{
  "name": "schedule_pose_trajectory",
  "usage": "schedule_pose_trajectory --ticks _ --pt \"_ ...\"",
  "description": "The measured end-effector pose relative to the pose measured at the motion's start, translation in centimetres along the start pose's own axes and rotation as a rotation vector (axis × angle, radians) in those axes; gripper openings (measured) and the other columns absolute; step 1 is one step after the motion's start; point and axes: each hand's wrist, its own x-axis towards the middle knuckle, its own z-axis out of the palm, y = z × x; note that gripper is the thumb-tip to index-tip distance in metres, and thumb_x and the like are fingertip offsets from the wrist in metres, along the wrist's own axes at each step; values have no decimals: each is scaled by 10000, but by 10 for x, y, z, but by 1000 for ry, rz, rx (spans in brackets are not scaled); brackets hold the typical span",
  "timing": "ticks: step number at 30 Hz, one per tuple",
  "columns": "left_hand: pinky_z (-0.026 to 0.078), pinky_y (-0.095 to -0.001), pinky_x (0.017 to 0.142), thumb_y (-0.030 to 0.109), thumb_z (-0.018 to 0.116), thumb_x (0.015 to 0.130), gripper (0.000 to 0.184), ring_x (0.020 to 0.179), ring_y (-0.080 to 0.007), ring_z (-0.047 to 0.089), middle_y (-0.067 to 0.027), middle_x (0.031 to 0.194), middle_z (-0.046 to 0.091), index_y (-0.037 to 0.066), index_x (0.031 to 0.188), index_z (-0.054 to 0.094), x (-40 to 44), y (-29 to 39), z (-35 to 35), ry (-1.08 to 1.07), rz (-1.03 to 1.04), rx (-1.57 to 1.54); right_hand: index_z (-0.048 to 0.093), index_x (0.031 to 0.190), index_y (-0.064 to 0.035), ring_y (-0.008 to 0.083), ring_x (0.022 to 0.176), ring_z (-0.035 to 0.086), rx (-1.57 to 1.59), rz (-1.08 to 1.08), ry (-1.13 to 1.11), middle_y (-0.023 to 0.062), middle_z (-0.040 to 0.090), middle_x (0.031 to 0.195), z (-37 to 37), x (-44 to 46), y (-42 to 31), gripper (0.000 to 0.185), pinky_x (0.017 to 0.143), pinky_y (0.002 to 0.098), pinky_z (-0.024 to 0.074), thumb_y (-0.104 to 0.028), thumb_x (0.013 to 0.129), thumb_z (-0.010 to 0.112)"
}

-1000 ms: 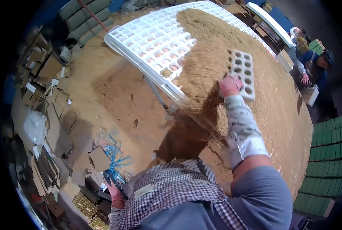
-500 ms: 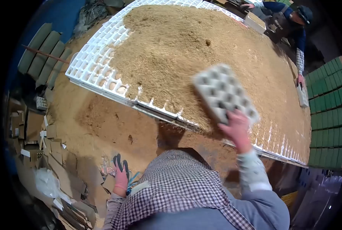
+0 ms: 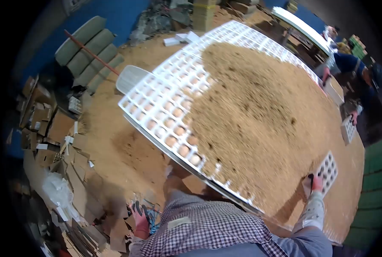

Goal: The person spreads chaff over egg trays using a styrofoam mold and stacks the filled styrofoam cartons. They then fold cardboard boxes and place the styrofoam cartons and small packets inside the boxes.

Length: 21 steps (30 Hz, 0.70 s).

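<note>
My right hand (image 3: 317,183), in a pink and dark glove, grips the near end of a pale tray with rows of round hollows (image 3: 329,171). It is low over the loose tan, sawdust-like material (image 3: 251,115) on the right part of the table; I cannot tell if the tray touches it. A white grid (image 3: 156,83) shows along the table's left and far edges. Round pinkish-brown things (image 3: 183,150) sit in many of its cells. Away from the table, at my left side, my gloved left hand (image 3: 141,220) hangs with fingers apart, holding nothing.
Across the table a co-worker (image 3: 353,68) has one hand at a box (image 3: 334,91) and the other on a pale holed block (image 3: 348,130). Green stacked blocks (image 3: 375,171) stand at right. Cardboard scraps (image 3: 81,171) and a plastic bag (image 3: 59,190) litter the left floor.
My right hand has carried the tray to the right, farther from the table's near edge. The view has shifted, showing more of the white grid. My left hand still hangs open.
</note>
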Motion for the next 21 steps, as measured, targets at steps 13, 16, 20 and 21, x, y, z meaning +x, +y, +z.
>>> schedule_pose_trajectory --ticks 13,16,20,21 --pt "151 -534 1085 104 589 779 588 1311 -397 254 -205 1400 310 51 1333 398 381 236 -76 5 326 -11 627 1148 -143 264 1120 542 -663 -700 91 99 597 1185 213 96 -540 345 956 360 400 -209 830 512" --pt "128 -536 1098 115 574 782 504 1305 -418 249 -179 1345 380 43 1264 444 395 253 -43 11 250 75 661 591 -124 292 787 610 -868 -1214 195 77 635 692 198 102 -549 96 643 418 465 -201 603 606" --pt "174 -517 1086 121 551 817 448 1299 -397 266 -184 1311 405 38 1246 456 390 251 -32 50 229 107 674 918 -75 366 1108 443 -590 -941 -135 122 481 1274 136 3 -544 348 919 461 395 -132 581 612" --pt "180 -507 1087 126 541 834 433 1294 -381 282 -182 1308 412 38 1249 456 390 252 -32 77 252 127 669 924 -67 375 1141 408 -595 -974 -193 109 423 1330 127 -9 -534 346 935 469 383 -126 587 625"
